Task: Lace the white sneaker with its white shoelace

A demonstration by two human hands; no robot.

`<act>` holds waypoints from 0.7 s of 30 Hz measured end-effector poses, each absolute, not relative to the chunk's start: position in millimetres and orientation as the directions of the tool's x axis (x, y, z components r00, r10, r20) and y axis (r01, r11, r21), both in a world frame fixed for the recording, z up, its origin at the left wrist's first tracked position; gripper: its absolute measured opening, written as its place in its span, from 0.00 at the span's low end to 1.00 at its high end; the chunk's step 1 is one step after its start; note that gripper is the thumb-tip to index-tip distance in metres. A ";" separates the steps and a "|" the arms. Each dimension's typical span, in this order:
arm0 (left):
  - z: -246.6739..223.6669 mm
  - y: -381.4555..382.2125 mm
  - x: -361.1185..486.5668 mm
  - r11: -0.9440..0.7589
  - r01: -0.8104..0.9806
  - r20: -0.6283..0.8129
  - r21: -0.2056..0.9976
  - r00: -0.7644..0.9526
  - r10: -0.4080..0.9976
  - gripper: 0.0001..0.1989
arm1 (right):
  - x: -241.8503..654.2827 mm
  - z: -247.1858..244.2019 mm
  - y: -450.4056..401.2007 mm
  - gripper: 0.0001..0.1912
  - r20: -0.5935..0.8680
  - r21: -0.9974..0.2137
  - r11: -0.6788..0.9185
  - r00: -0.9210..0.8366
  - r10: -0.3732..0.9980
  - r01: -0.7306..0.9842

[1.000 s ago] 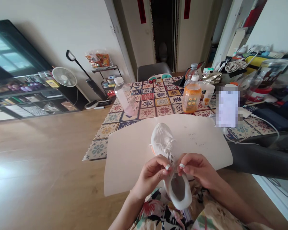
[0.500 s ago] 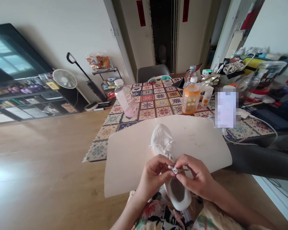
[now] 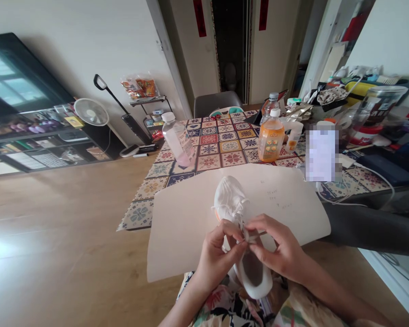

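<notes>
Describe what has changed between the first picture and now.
The left hand and right hand have drawn together, fingertips meeting at the laces; any letting go is hidden. The shoe, white sheet and orange bottle stayed put.

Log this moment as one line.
left hand: pinching laces | right hand: at laces | white shoe: under both hands | orange bottle: upright on table

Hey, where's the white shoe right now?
In the head view, the white shoe is low, slightly right of centre, between the left hand and right hand, its toe over the white sheet.
</notes>
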State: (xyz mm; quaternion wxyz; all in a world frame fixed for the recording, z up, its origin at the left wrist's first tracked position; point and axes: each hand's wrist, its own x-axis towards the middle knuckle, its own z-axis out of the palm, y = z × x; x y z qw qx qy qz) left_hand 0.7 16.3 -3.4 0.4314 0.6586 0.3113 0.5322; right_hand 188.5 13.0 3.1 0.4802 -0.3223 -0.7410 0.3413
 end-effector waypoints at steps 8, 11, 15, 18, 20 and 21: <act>-0.2 17.5 0.2 -0.576 -0.006 0.559 0.818 0.249 0.791 0.06 | 192.0 6.6 16.4 0.04 0.433 -0.836 0.521 -0.378 0.818 0.170; 1.9 18.0 0.9 -0.551 -0.025 0.539 0.834 0.246 0.806 0.05 | 192.7 8.6 16.3 0.10 0.283 -0.924 0.365 -0.442 0.852 0.113; 0.5 17.4 0.8 -0.477 -0.054 0.476 0.877 0.225 0.850 0.04 | 192.5 9.1 13.8 0.02 0.321 -0.887 0.435 -0.473 0.821 0.153; -1.4 16.4 0.4 -0.411 -0.063 0.413 0.910 0.229 0.881 0.05 | 189.8 6.3 11.8 0.06 0.543 -0.702 0.657 -0.391 0.743 0.274; -1.5 15.5 -0.1 -0.369 -0.057 0.372 0.928 0.221 0.902 0.06 | 187.7 5.5 10.7 0.09 0.704 -0.483 0.794 -0.377 0.603 0.369; -1.3 15.1 -0.4 -0.352 -0.054 0.355 0.935 0.217 0.909 0.07 | 187.0 6.0 10.3 0.11 0.756 -0.367 0.835 -0.391 0.525 0.410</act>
